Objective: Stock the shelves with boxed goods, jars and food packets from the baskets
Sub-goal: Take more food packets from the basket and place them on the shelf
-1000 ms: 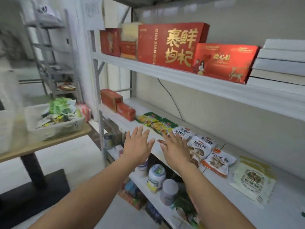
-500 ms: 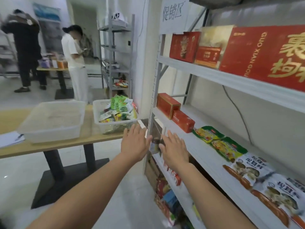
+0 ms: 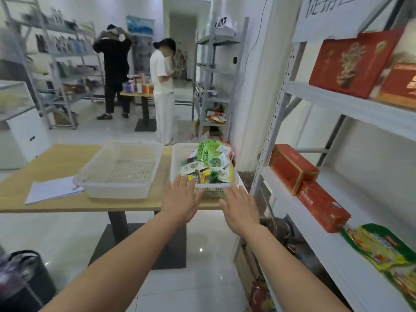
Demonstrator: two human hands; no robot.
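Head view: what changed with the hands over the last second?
The left hand and right hand swung from over the shelf to the full basket on the table. Nothing taken or let go. Both stay open and empty.

Both my arms reach forward, palms down; left hand (image 3: 180,200) and right hand (image 3: 239,207) flat, fingers (image 3: 183,183) straight, holding nothing.

A white paper sign (image 3: 337,16) at the top of the shelf unit (image 3: 337,104) bore large handwritten Chinese characters, cropped by the frame's upper edge; the first two looked like 促销. Print on the green packets (image 3: 208,153) and red boxes (image 3: 292,167) was too blurred to read.
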